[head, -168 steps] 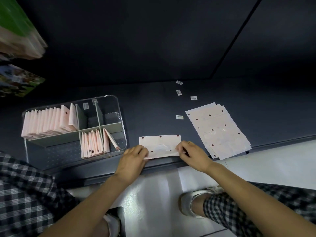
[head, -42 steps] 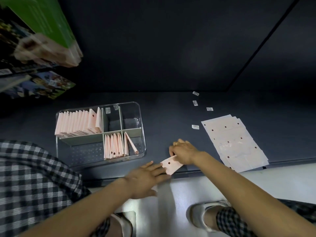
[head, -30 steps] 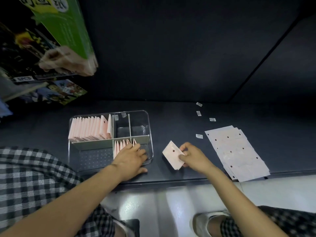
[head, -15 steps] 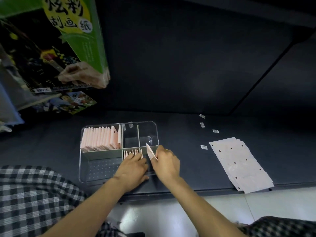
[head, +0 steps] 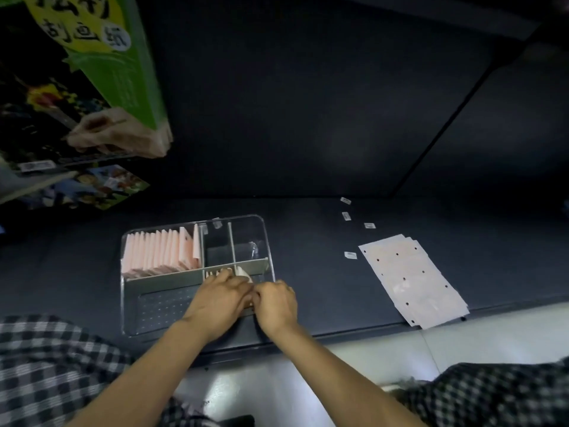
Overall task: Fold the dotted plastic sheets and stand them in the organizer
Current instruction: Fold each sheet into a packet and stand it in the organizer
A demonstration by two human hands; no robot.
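A clear plastic organizer stands on the dark table. Its back-left compartment holds a row of several folded pink sheets on edge. My left hand rests with its fingers laid on the folded sheets in the front-right compartment, hiding most of them. My right hand is right beside it and pinches the folded dotted sheet, which is down in that compartment with only its top corner showing. A fanned stack of flat dotted sheets lies to the right.
Small white labels are scattered on the table between the organizer and the flat stack. Green and dark printed boxes lean at the upper left. The table's front edge runs just behind my wrists.
My right hand carried the folded sheet left from the table's front edge and lowered it into the organizer's front-right compartment. My left hand moved onto the sheets standing there.
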